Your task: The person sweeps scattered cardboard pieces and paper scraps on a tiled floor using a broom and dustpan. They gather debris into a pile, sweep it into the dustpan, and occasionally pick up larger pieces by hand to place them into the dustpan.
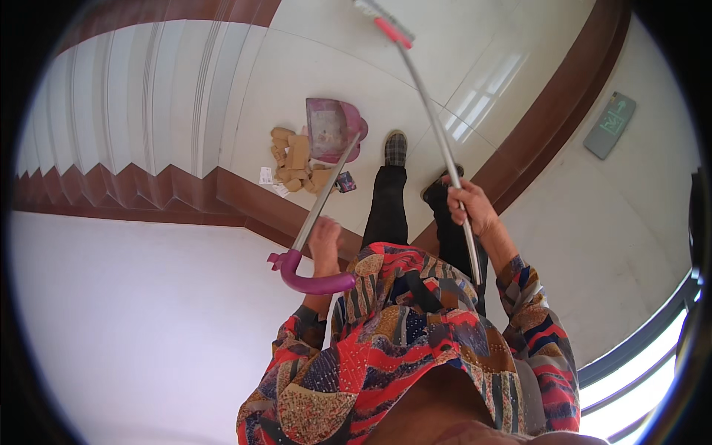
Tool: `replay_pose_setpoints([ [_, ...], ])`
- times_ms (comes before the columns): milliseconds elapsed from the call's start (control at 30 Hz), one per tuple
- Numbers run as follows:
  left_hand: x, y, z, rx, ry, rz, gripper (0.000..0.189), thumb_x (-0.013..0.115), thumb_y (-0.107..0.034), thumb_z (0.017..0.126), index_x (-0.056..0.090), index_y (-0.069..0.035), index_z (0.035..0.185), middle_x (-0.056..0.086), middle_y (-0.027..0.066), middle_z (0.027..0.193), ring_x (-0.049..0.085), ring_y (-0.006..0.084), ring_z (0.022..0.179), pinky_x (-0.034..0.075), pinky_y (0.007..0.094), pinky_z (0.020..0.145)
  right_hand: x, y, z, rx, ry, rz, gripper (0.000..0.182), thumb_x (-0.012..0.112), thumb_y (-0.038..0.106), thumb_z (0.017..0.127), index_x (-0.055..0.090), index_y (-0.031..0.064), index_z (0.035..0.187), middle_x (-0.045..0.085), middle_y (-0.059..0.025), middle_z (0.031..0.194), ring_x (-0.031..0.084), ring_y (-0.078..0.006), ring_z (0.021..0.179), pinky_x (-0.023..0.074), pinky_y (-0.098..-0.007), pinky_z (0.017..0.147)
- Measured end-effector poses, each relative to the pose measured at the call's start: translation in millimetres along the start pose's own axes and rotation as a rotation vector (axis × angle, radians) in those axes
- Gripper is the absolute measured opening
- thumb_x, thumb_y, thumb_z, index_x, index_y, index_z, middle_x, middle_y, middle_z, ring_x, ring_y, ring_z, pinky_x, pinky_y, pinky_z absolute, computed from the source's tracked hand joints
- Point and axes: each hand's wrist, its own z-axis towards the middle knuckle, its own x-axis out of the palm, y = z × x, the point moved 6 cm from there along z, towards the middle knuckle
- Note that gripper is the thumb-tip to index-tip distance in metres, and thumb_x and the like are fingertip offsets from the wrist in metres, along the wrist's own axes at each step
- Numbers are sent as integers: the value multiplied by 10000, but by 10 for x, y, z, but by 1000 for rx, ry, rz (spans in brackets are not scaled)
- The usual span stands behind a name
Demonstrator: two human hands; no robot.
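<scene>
My right hand (470, 206) grips the metal pole (435, 119) of a broom. Its red and grey head (395, 30) is at the top edge, partly cut off. My left hand (325, 236), blurred, is at the metal pole of a long-handled purple dustpan (356, 125); whether its fingers close on the pole cannot be told. The dustpan's purple hooked grip (317, 283) crosses in front of my left forearm. The pan lies on the tiled floor, its inside dusty. Torn brown cardboard pieces (298, 152) lie in a pile beside it, with white paper scraps (266, 176) and a small dark printed packet (346, 182).
Stairs (117, 100) with brown edging are at the left. My plaid shoe (395, 147) is close to the dustpan; the other is by the brown skirting (534, 150). A grey exit sign (609, 125) is on the right wall, and a barred window (634, 384) is at lower right.
</scene>
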Motion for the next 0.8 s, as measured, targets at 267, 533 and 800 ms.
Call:
replay_pose_setpoints([
  [267, 1811, -313, 525, -258, 498, -700, 383, 451, -400, 893, 483, -76, 1096, 601, 84, 929, 587, 219, 818, 462, 400, 744, 773, -96, 367, 320, 395, 219, 169, 522, 140, 864, 481, 40, 994, 457, -18, 598, 360, -77, 372, 305, -227, 330],
  [533, 2286, -676, 1795, -191, -51, -770, 209, 490, -246, 880, 434, -56, 814, 464, 33, 610, 422, 132, 448, 398, 304, 403, 692, 656, 608, 412, 418, 88, 104, 479, 190, 898, 426, 118, 951, 503, -45, 655, 371, -86, 392, 297, -239, 345],
  [800, 4470, -609, 1148, -331, 44, -459, 246, 530, -249, 845, 419, -61, 732, 459, 57, 541, 411, 141, 366, 359, 295, 317, -764, 1691, -215, 287, 191, 244, 159, 453, 156, 901, 410, 136, 1053, 428, -16, 612, 342, -78, 373, 269, -218, 318],
])
